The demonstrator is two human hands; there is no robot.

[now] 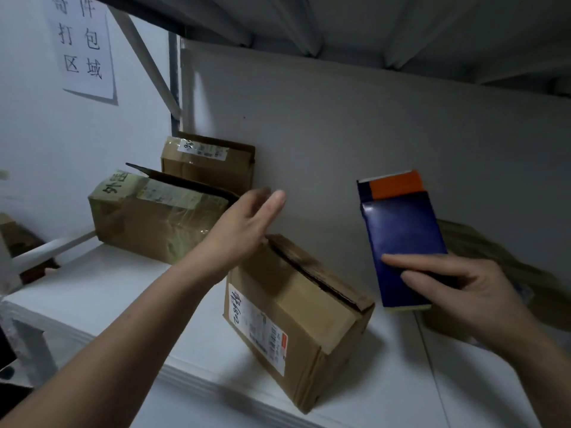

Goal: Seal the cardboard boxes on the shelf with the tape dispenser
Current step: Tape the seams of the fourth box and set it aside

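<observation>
— On the white shelf (92,291)?
— Creased cardboard boxes (154,217); nearest box (296,319) is gaping along its seam.
— Hands?
— Left hand (244,223) is hovering flat, fingers straight; right hand (463,291) is gripping a glossy blue packet (401,236).

On the white shelf (92,298), the nearest box (296,307) sits askew to the front edge, with a dark gap between its top flaps. The left hand (247,223), fingers straight, is over its far left corner. The right hand (463,291) holds a blue packet (401,233) with an orange end. A taped box (148,223) and a third box (207,165) stand near the back left corner, below a paper sign (82,47).
</observation>
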